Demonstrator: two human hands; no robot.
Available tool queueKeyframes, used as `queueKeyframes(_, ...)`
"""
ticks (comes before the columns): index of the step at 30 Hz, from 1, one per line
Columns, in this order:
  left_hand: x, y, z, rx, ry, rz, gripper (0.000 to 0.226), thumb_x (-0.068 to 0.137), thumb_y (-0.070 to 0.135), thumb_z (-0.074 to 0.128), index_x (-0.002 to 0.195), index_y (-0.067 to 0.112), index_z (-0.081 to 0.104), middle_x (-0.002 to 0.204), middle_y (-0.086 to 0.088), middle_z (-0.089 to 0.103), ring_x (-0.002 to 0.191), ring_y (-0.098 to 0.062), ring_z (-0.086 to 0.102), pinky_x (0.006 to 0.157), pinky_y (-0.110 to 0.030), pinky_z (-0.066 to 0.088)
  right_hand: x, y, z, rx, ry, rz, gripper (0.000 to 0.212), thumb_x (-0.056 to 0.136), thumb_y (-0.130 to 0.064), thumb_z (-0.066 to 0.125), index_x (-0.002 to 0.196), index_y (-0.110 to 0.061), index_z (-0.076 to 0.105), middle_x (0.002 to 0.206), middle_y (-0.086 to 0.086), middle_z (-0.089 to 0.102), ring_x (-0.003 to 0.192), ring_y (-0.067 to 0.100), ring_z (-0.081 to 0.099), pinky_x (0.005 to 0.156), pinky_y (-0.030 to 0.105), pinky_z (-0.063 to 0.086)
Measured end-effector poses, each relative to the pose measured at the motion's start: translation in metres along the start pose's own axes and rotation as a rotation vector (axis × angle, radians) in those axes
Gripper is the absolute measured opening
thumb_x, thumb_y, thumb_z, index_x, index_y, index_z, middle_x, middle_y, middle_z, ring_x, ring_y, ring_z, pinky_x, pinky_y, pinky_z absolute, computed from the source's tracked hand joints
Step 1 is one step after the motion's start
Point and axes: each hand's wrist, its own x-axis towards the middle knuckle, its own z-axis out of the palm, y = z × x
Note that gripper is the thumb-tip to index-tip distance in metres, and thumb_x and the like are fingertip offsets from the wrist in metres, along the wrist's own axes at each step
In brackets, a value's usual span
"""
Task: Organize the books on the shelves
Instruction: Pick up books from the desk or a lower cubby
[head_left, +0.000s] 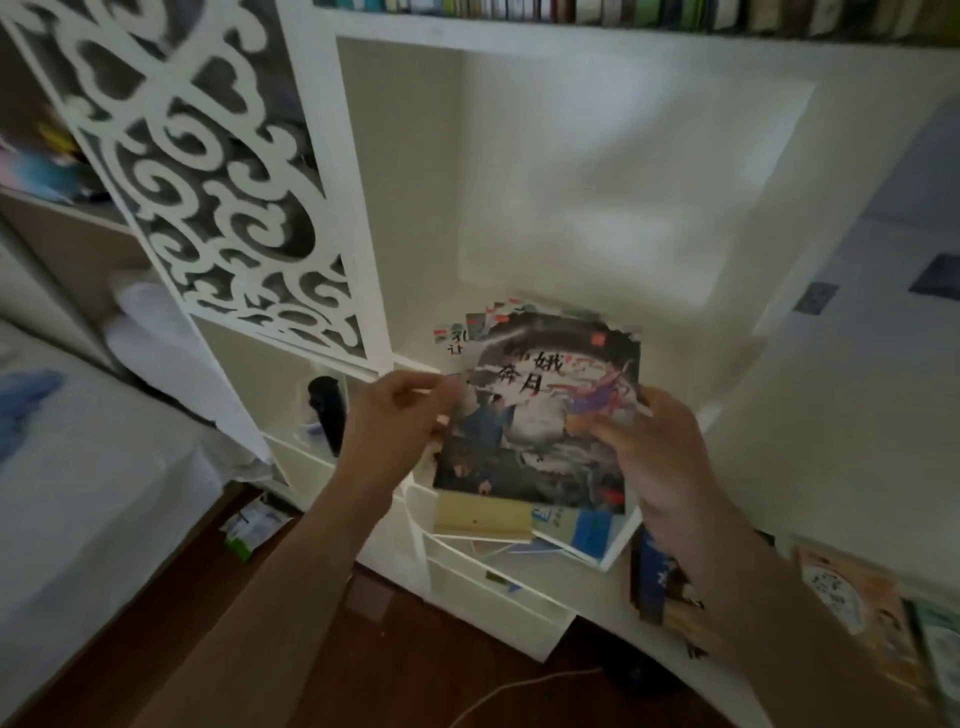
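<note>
I hold a thin stack of picture books (540, 410) in front of a white shelf compartment (587, 171); the top cover is dark with Chinese characters. My left hand (400, 421) pinches the stack's left edge. On the right edge, my right hand (654, 447) grips it with the thumb on the cover. Other covers fan out behind the top book (457, 338). Below the stack, more books (571, 525) lie in a white drawer-like bin.
A carved white lattice panel (208, 171) stands to the left. Book spines (623, 10) line the top shelf. Books (665, 582) and magazines (852, 597) sit low right. A dark bottle (327, 410) stands in a lower cubby. A bed (78, 467) is left.
</note>
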Motion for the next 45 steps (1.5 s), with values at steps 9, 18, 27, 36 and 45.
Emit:
queueKeyframes(9,0.093,-0.016,0.035,-0.032,0.084,-0.249,0.02,0.084,0.027,0.077,0.08,0.007,0.077,0.068,-0.006,0.076,0.073,-0.025,0.077,0.075,-0.047,0.065,0.148,0.01,0.015,-0.457,0.314,-0.049,0.023,0.08,-0.02,0.078,0.103,-0.017,0.073,0.101,0.008,0.071,0.087,0.024,0.069,0.077,0.039,0.062)
queueKeyframes(18,0.124,-0.013,0.054,-0.134,-0.048,-0.291,0.06,0.079,0.057,0.079,0.104,0.004,0.068,0.086,-0.014,0.066,0.068,-0.023,0.064,0.065,-0.034,0.057,0.155,0.037,-0.006,-0.284,0.299,0.008,0.028,0.078,-0.007,0.082,0.104,-0.011,0.075,0.098,0.007,0.075,0.09,0.024,0.07,0.083,0.043,0.061)
queueKeyframes(27,0.123,-0.021,0.063,-0.19,-0.127,-0.025,0.042,0.097,0.04,0.069,0.121,0.007,0.059,0.106,-0.021,0.073,0.081,-0.031,0.075,0.069,-0.048,0.065,0.16,0.046,-0.017,-0.091,0.185,-0.022,0.013,0.093,-0.011,0.071,0.095,-0.023,0.074,0.089,0.001,0.076,0.077,0.017,0.073,0.053,0.023,0.057)
queueKeyframes(36,0.096,-0.028,0.047,-0.448,-0.205,0.091,0.027,0.103,0.007,0.056,0.128,0.015,0.059,0.111,-0.019,0.075,0.092,-0.035,0.074,0.072,-0.048,0.064,0.152,0.045,-0.01,0.434,0.065,0.107,0.026,0.09,-0.008,0.068,0.115,-0.01,0.071,0.106,0.018,0.076,0.096,0.036,0.074,0.08,0.047,0.06)
queueKeyframes(45,0.107,-0.04,0.044,-0.448,-0.206,-0.032,0.039,0.097,0.001,0.061,0.133,0.016,0.058,0.119,-0.013,0.074,0.107,-0.038,0.072,0.091,-0.056,0.058,0.148,0.045,-0.002,0.485,0.149,0.099,0.025,0.094,-0.007,0.066,0.118,-0.012,0.069,0.108,0.013,0.076,0.094,0.028,0.075,0.065,0.034,0.059)
